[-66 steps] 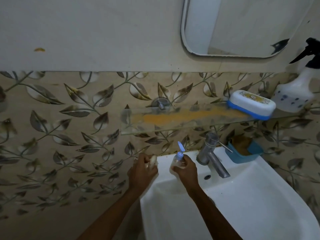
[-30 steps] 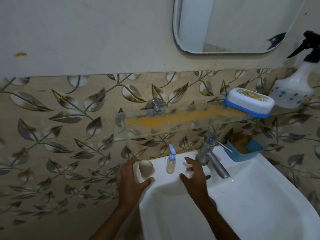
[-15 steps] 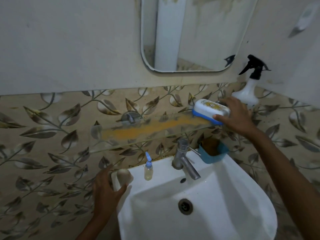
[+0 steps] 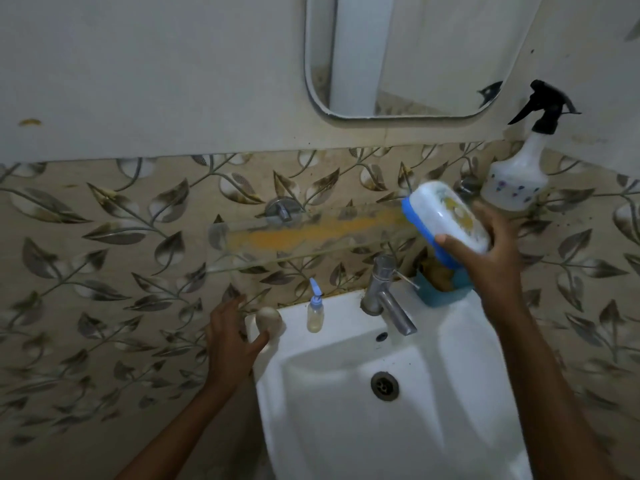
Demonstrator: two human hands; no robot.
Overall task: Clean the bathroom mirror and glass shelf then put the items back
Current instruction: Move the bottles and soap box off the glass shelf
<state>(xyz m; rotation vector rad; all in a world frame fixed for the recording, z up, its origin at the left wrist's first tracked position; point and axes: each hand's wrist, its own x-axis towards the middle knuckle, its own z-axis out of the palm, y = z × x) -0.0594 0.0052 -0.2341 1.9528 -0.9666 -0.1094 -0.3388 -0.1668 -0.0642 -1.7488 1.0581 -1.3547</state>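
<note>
Two bare hands are shown at a white sink (image 4: 346, 427) below a wall mirror (image 4: 415, 53). At the left, the left hand (image 4: 230, 336) is held loose with fingers spread, gripping nothing, just beside a pale round lump (image 4: 267, 318) on the sink's rim; whether they touch cannot be told. A small blue-capped bottle (image 4: 315, 315) is stood next to it. Above, the glass shelf (image 4: 311, 233) is streaked with an orange stain along its middle. Right of the tap (image 4: 384, 292), a white and blue soap box (image 4: 446, 216) is gripped in the right hand (image 4: 491, 258) and tilted. Half a second ago it was lying on the shelf, so it has just been lifted clear. A spray bottle (image 4: 519, 174) is left at the shelf's far right. Clearing is judged nearly done, and wiping not yet begun.
</note>
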